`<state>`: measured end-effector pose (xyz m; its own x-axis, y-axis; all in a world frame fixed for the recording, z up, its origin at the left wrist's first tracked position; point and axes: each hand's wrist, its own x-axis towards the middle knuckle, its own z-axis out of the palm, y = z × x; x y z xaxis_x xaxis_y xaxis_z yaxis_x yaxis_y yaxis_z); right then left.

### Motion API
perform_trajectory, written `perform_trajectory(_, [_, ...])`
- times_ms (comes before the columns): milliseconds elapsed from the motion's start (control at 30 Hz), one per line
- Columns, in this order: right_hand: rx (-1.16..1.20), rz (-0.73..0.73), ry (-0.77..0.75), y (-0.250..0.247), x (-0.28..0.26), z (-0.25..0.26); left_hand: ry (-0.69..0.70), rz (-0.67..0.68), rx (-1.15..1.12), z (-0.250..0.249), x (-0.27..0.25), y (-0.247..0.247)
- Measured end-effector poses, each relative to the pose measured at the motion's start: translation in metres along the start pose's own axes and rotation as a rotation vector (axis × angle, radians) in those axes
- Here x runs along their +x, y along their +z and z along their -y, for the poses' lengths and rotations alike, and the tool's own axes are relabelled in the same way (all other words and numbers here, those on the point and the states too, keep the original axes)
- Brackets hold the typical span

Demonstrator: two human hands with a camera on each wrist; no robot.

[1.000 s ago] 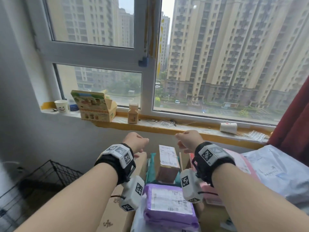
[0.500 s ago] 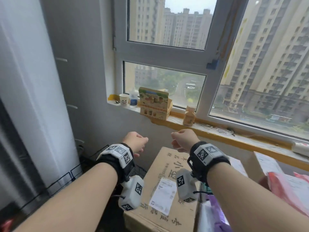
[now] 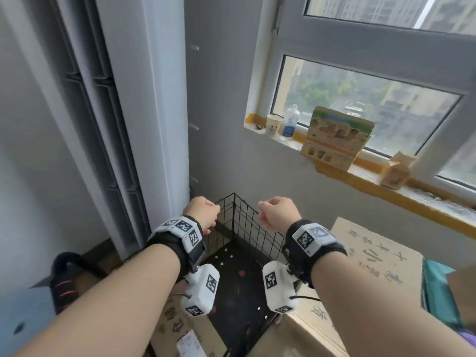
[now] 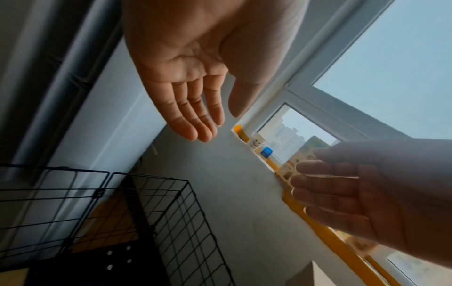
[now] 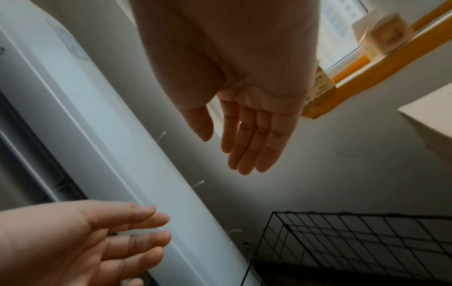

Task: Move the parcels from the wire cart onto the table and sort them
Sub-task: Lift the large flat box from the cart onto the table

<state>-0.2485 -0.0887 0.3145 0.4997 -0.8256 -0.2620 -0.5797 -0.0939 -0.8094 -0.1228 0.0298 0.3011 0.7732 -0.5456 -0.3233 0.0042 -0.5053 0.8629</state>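
Observation:
The black wire cart [image 3: 239,222] stands in the corner below my hands; its dark floor panel [image 3: 239,284] shows no parcel on it. My left hand [image 3: 206,215] and right hand [image 3: 270,215] hover side by side above its rim, a little apart. In the wrist views the left hand [image 4: 215,120] and the right hand [image 5: 222,151] have relaxed, nearly straight fingers and hold nothing. A large cardboard box [image 3: 373,256] with printed characters lies to the right of the cart. A second labelled cardboard box [image 3: 177,328] lies at the bottom left; I cannot tell whether it is inside the cart.
A tall white floor unit [image 3: 144,99] rises close on the left of the cart. The window sill [image 3: 386,191] carries a paper cup [image 3: 273,124], a bottle, and a printed carton [image 3: 337,137]. A teal parcel [image 3: 435,287] lies at the right edge, a dark shoe-like object [image 3: 64,279] on the left.
The view has swung left, from the parcels on the table to the wire cart in the corner. Both hands stay out in front, empty.

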Motion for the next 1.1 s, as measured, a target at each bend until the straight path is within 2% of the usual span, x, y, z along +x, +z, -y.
perform_trajectory(233, [-0.013,0.139,0.064,0.070,0.045,-0.002,-0.159,-0.099,-0.089,0.059,0.058,-0.024])
perform_trajectory(433, [-0.091,0.301,0.111,0.129,0.103,-0.018,-0.306,-0.174,-0.093,0.108,0.103,-0.037])
perform_trajectory(633, [-0.143,0.393,0.159,0.178,0.150,-0.039,-0.392,-0.241,-0.060,0.151,0.141,-0.040])
perform_trajectory(867, [-0.217,0.441,0.261,0.238,0.178,-0.100,-0.550,-0.198,-0.215,0.228,0.176,-0.017])
perform_trajectory(1100, [-0.251,0.479,0.421,0.304,0.198,-0.190,-0.753,-0.167,-0.309,0.335,0.207,0.025])
